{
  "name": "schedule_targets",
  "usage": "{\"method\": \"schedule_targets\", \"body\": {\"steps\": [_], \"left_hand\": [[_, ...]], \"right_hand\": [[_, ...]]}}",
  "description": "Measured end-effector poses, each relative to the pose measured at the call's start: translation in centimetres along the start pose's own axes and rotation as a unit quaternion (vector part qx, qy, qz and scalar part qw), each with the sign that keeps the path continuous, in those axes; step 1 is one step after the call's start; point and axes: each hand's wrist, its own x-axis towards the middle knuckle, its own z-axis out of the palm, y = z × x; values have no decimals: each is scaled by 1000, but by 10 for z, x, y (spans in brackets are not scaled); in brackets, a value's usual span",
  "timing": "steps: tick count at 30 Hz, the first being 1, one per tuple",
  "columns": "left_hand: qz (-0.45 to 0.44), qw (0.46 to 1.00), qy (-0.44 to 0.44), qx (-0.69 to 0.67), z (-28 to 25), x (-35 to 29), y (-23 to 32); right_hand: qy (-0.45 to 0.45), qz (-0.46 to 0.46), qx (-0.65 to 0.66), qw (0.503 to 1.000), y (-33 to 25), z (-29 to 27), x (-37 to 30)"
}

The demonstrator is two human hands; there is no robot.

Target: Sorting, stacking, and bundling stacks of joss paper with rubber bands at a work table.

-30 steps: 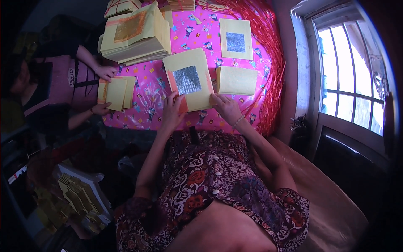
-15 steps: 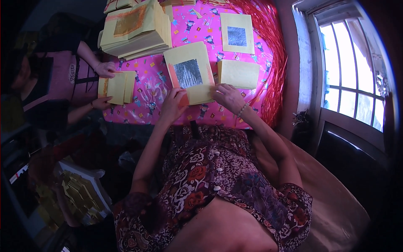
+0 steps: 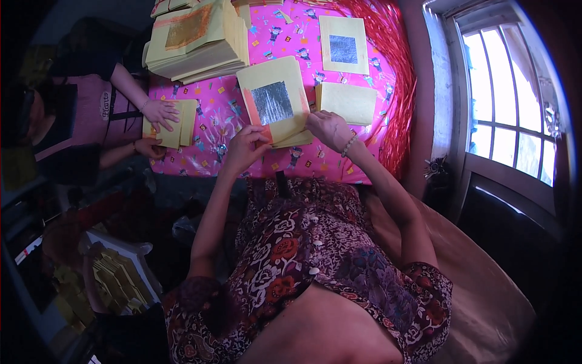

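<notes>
In front of me lies a small stack of pale yellow paper (image 3: 294, 139). Its top sheet (image 3: 280, 71) carries a silver foil square and orange bands along its sides. My left hand (image 3: 244, 150) pinches the near left corner of this sheet. At the near right corner, the fingers of my right hand (image 3: 330, 130) are closed on the sheet's edge. Between the two hands the near edge is raised and bent up off the sheets below. Close by my right hand sits a pile of folded yellow paper (image 3: 345, 103).
A pink patterned cloth (image 3: 212, 130) covers the table. A tall paper stack (image 3: 200, 51) stands at the far left, a foil sheet (image 3: 344, 33) at the far right. Red shiny strips (image 3: 397, 91) line the right edge. At left a co-worker's hand (image 3: 160, 114) presses on yellow papers (image 3: 187, 115).
The near edge of my top sheet has come up off the stack, and both hands have lifted with it. The co-worker's far hand has spread flat over their papers.
</notes>
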Motion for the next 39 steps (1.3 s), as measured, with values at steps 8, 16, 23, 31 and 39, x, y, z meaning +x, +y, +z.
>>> {"method": "schedule_targets", "body": {"steps": [8, 16, 23, 31, 39], "left_hand": [[-39, 999, -4, -22, -4, 8, 6], [-54, 998, -26, -1, -7, 11, 5], [124, 987, 14, 104, -15, 17, 8], [118, 984, 119, 67, -21, 49, -27], [-61, 983, 169, -27, -20, 66, -28]], "right_hand": [[-2, 20, 14, 1000, 3, 2, 0], [-51, -21, -91, 994, -14, -7, 0], [53, -80, -46, 994, 6, -1, 11], [-98, 63, 128, 985, 1, -39, 33], [105, 142, 222, 959, 11, -15, 62]]}}
